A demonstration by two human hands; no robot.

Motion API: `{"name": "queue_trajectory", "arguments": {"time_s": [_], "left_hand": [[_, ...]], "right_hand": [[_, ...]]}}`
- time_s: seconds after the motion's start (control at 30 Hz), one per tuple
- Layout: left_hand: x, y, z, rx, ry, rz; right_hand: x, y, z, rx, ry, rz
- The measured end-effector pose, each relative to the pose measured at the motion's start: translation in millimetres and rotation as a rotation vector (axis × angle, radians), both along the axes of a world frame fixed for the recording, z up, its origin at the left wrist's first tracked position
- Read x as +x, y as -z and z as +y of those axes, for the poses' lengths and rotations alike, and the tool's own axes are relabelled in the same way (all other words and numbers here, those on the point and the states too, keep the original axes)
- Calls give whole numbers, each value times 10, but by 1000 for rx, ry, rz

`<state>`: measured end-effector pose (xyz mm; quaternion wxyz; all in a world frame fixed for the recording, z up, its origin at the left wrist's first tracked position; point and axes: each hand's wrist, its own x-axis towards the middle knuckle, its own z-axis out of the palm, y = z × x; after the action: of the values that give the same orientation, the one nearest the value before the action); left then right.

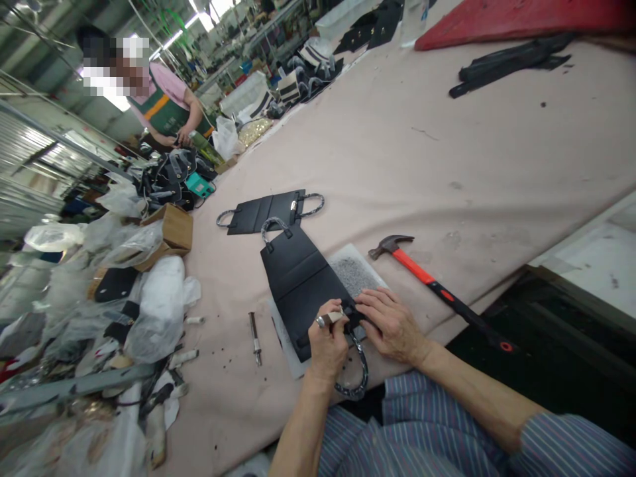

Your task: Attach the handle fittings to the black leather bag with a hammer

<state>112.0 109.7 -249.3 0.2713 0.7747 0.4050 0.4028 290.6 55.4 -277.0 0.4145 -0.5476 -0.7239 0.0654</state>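
A black bag panel (303,271) with a wrapped loop handle at each end lies slantwise before me. My left hand (328,344) is closed around a short tool with a pale handle and metal cap (328,318), held over the panel's near end. The tool's working tip is hidden. Close beside it, my right hand (392,324) holds the panel's near edge, fingertips on the black tab by the handle. Part of a white board with a speckled dark surface (355,268) shows under the panel. The near loop handle (365,371) hangs toward my lap.
To the right lies a claw hammer (437,288) with a red and black handle. A metal punch-like tool (255,338) rests at left. Beyond is another bag panel (263,213). Plastic bags (159,305) and a cardboard box (173,228) crowd the left; a person (169,106) stands behind.
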Motion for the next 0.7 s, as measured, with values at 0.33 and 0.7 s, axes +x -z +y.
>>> {"name": "queue_trajectory", "arguments": {"time_s": [0.33,0.7], "left_hand": [[93,-17,24,-92,18,-82],[98,-88,-27,-157,-21,-62]], "right_hand": [[644,-250,9,-37,301,-70],[1152,-263,13,-853,304,656]]}}
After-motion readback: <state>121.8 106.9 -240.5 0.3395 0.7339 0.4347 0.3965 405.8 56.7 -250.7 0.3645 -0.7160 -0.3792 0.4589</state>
